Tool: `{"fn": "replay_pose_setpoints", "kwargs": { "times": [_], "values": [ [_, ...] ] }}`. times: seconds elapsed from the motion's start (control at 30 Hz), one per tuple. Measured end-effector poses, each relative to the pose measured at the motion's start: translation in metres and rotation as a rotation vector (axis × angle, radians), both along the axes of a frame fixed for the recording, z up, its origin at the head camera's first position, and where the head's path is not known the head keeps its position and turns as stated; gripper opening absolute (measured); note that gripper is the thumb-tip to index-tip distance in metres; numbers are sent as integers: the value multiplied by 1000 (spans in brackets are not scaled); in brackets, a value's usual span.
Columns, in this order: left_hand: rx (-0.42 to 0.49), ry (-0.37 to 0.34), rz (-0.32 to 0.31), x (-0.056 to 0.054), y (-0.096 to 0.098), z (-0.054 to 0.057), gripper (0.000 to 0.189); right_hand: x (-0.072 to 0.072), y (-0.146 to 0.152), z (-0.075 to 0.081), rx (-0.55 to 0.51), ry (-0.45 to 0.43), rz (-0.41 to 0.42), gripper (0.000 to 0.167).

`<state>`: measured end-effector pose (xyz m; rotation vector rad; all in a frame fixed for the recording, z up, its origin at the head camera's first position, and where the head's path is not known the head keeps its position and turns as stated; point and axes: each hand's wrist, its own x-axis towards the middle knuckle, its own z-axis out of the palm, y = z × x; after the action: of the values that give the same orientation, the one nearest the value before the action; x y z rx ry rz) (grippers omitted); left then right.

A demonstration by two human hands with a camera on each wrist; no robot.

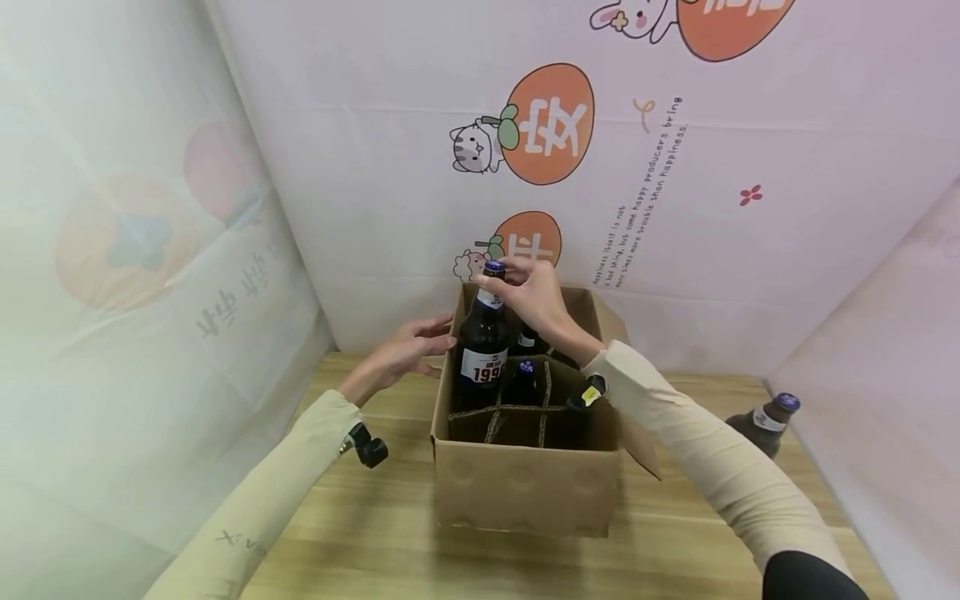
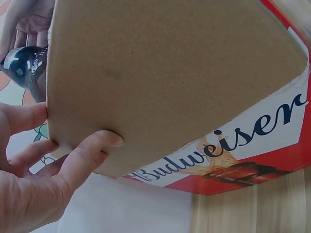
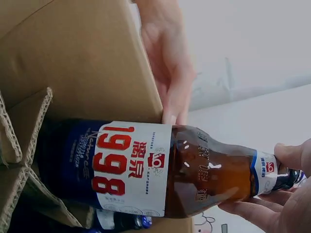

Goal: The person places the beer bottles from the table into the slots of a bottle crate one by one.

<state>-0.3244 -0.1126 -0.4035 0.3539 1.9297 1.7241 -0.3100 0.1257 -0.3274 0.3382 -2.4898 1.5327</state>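
My right hand (image 1: 536, 296) pinches the neck of a brown beer bottle (image 1: 483, 354) with a blue cap and a "1998" label. The bottle stands upright, its lower part inside a cell at the left of an open cardboard box (image 1: 525, 483). In the right wrist view, my right hand (image 3: 286, 194) has thumb and fingers on either side of the neck. My left hand (image 1: 397, 354) touches the box's left wall from outside. In the left wrist view, fingers of my left hand (image 2: 53, 170) rest against the plain cardboard side near its edge.
Cardboard dividers (image 1: 517, 407) split the box into cells. Another blue-capped bottle (image 1: 527, 368) sits inside. A further bottle (image 1: 767, 423) stands on the wooden table (image 1: 360, 517) to the right. A box flap (image 1: 641, 442) sticks out right. Printed cloth (image 1: 390, 208) hangs behind.
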Motion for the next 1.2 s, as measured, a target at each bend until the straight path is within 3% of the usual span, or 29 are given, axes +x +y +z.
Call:
{"fn": "replay_pose_setpoints", "kwargs": {
  "times": [0.43,0.57,0.7,0.9,1.2],
  "values": [
    [17,-16,7,-1,0,-2,70,-21,3,-2,192,-81,131,53],
    [20,-13,3,-1,-1,-1,70,-23,-2,-5,229,-81,198,48],
    [21,-11,4,-1,-1,-1,70,-22,-6,-4,293,-89,198,45],
    [19,-10,14,-1,-2,-3,71,-24,-10,-2,354,-183,192,49],
    [32,-24,25,0,3,-1,70,-28,-12,-10,443,-264,288,41]
  ]
}}
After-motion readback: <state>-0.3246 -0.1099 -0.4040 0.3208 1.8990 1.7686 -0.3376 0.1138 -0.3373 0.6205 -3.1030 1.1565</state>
